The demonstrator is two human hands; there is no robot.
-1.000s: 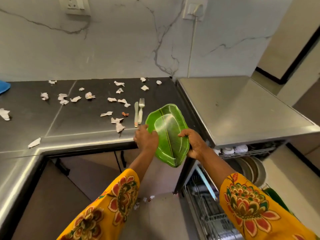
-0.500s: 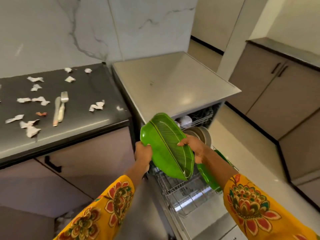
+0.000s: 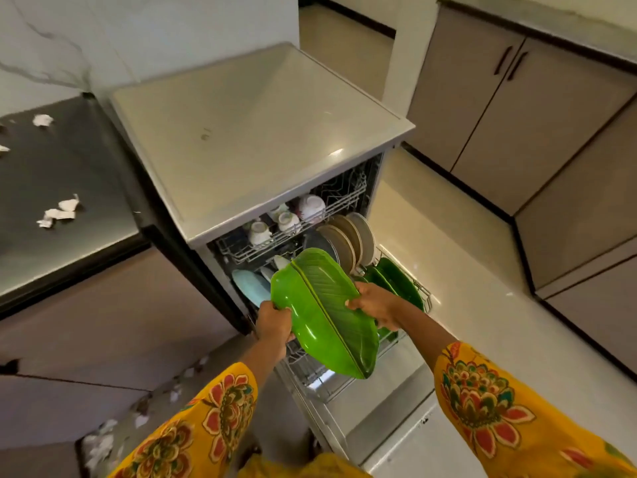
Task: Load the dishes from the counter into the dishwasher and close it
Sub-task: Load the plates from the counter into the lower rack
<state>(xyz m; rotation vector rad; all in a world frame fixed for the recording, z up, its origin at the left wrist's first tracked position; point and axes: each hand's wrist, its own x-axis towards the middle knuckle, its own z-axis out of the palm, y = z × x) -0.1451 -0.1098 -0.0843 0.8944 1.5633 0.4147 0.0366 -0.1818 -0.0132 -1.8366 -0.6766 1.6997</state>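
My left hand (image 3: 274,326) and right hand (image 3: 374,305) hold the green plate (image 3: 320,312) (leaf-shaped) over the bottom rack (image 3: 317,381); next I slot it in.

There is one view only, a wide-angle camera on the person's head, looking forward and steeply down from standing height. It faces the open dishwasher (image 3: 262,139) at the centre, close enough that both forearms reach in from the near edge. The dark worktop (image 3: 62,188) falls at the left, grey cabinets (image 3: 510,108) at the far right, with straight lines bowed near the borders.
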